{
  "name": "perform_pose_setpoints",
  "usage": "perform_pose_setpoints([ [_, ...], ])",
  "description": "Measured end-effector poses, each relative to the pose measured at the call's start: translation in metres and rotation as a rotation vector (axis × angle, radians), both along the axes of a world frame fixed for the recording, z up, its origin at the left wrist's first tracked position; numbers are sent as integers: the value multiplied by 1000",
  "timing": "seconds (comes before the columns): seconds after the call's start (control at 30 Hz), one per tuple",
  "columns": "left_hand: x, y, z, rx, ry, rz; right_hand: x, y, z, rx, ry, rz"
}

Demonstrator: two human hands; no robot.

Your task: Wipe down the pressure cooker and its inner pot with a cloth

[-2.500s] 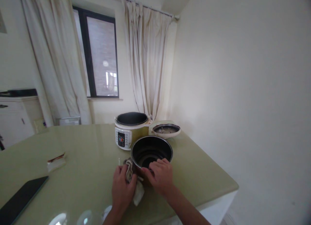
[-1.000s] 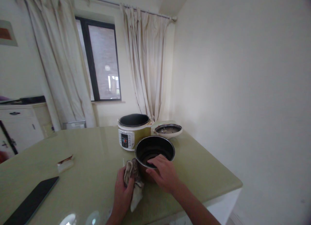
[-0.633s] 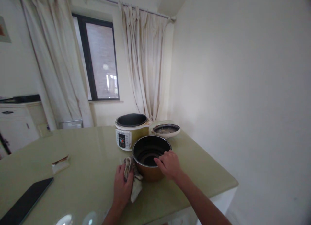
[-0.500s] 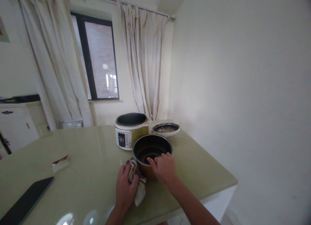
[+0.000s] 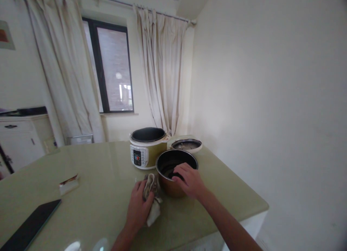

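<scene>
Head view: copper-sided inner pot [image 5: 173,182], dark inside, upright beside rag [image 5: 152,198].

Cooker [image 5: 146,147], lid [image 5: 187,145] block behind pot [image 5: 173,178]; left seemingly open.

The left hand [image 5: 137,207] presses a cloth [image 5: 151,198] against the pot [image 5: 173,177]; the right hand [image 5: 189,180] grips its rim.

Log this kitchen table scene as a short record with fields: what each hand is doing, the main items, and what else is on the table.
Left hand: presses a crumpled beige cloth against the outer wall of the pot
Right hand: grips the near rim of the round bronze-coloured inner pot
Behind pot: cream and gold electric cooker, open, its round lid lying beside it
Table: pale green glossy tabletop
Also on table: dark flat tablet, small white packet
</scene>
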State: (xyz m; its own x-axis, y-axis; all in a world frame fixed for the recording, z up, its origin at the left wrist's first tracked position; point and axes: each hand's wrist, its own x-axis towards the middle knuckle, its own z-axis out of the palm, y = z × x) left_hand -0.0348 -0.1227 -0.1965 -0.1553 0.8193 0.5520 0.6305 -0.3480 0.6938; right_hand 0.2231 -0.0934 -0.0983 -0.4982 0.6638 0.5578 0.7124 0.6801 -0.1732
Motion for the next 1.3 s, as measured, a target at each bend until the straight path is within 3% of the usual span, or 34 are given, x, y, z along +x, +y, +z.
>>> perform_pose_setpoints([
  [0.13,-4,30,9,-36,-68,37,25,22,3,-78,-218,-97],
  [0.3,20,56,4,-9,4,68,7,12,-7,-147,-348,-257],
  [0.7,39,15,-23,154,323,195,-33,-8,-12,-90,-209,-295],
  [1.0,44,2,-36,343,557,23,-55,-14,-3,-83,-228,-292],
  [1.3,49,-3,-32,305,648,-223,-56,-11,-6,-89,-222,-318],
])
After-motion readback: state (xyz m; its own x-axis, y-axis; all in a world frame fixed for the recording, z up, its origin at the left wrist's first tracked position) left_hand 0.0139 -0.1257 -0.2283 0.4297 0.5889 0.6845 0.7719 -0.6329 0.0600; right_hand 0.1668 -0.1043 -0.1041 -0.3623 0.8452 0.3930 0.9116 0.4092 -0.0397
